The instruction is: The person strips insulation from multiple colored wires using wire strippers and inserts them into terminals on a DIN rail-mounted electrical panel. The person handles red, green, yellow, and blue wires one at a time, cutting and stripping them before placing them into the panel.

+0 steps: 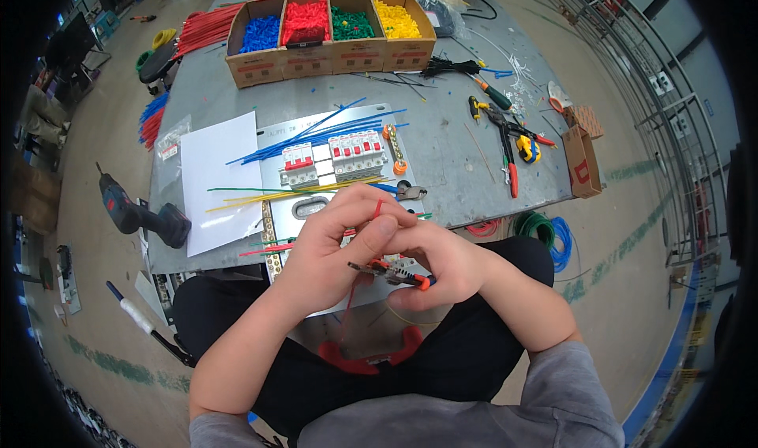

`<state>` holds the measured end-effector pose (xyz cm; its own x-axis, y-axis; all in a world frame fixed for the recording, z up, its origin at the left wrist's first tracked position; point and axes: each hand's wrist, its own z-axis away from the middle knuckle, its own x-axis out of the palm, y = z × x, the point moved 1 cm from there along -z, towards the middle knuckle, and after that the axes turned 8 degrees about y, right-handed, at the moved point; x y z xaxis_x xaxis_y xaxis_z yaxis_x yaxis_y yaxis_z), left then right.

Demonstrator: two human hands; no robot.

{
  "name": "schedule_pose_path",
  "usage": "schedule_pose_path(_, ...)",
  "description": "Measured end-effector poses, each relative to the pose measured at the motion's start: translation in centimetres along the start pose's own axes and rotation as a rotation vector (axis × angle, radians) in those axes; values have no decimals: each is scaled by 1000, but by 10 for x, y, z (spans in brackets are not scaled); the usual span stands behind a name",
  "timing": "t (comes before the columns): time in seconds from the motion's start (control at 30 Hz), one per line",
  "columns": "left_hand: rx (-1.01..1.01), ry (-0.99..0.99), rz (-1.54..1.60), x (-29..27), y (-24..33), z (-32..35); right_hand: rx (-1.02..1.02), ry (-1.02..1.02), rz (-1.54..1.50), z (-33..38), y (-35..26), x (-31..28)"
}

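My left hand (330,231) is closed, thumb against its fingers, with a thin red wire (378,208) poking out above the thumb. A red strand also hangs below that hand. My right hand (446,262) grips pliers with orange-and-black handles (399,273); their dark jaws point left, beneath my left thumb. Both hands touch above a metal mounting plate (373,115). On that plate sit white circuit breakers with red levers (357,154) and a smaller breaker (298,166). Blue wires (316,136) lie behind them, yellow and green wires (268,196) in front. My fingers hide the plate's middle.
A divided cardboard box (332,57) holds blue, red, green and yellow terminals at the back. White paper (221,183) and a cordless drill (142,215) are left. Right lie cutters with red handles (512,164), a tape measure (528,149), a screwdriver (494,94) and a small carton (583,162).
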<state>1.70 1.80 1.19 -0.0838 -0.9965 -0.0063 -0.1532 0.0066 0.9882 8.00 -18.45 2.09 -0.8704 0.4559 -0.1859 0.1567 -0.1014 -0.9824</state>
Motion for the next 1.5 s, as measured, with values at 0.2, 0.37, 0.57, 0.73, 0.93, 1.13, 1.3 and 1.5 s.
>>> schedule_pose_path(0.2, -52, 6, 135, 1, 3, 3, -52, 11, -167, 3, 10, 3)
schedule_pose_path(0.37, -25, 108, 282, -1, 6, 6, -147, 39, -46, 5, 0, -12)
schedule_pose_path(0.57, -33, 217, 394, -10, 26, 14, 7, 251, -292, 13, -10, -37)
schedule_pose_path(0.73, -33, 52, 358, -16, 34, 38, 112, 549, -584, 9, 11, -43)
schedule_pose_path(0.93, 89, -64, 137, -19, 55, 36, 254, 599, -873, 7, 22, -49)
schedule_pose_path(1.13, 328, -416, -219, 7, 45, 32, 336, 540, -910, 5, 22, -49)
schedule_pose_path(1.3, 517, -484, -563, 31, 39, 53, 275, 530, -752, 10, 20, -44)
schedule_pose_path(1.5, 619, 34, -913, 12, 36, 34, 166, 610, -478, 8, 22, -43)
